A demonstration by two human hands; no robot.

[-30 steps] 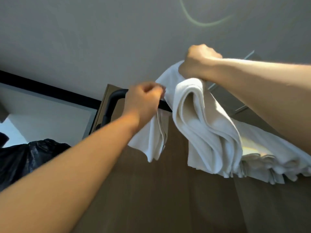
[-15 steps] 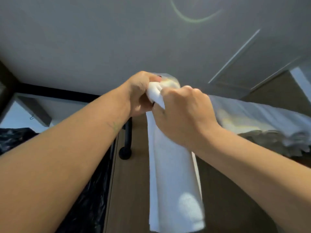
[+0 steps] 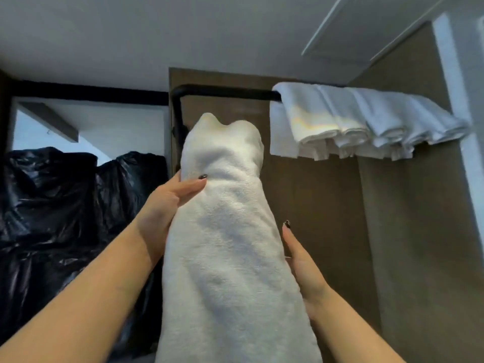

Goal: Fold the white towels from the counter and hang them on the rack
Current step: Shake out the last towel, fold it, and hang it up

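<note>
**Towel up at the rack, both hands on it**

Towel [image 3: 225, 258] fills the centre of the frame, a long folded white column running from the bottom edge up to just below the black rack [image 3: 225, 91]. I've got my left hand [image 3: 167, 208] on its left side, fingers straight and pressed flat along the cloth, thumb lying across the front. My right hand [image 3: 301, 268] is on the right edge, fingers straight too, mostly tucked behind the fabric, so I can't tell how much it actually grips.

It looks soft and thick, light enough, and floppy: the top end sags into two little humps. I'd judge it wants support from both sides, near the upper third, or the fold will slump open. Nothing slippery or breakable about it.

Upper right, more folded towels [image 3: 353, 124] already hang over the bar, packed side by side. The bare stretch of bar sits at centre top, left of them, and that's where I'd say this one goes.

Brown wood panel [image 3: 327, 205] behind, pale ceiling [image 3: 131, 30] above, black plastic bags [image 3: 65, 205] heaped at the left.
</note>
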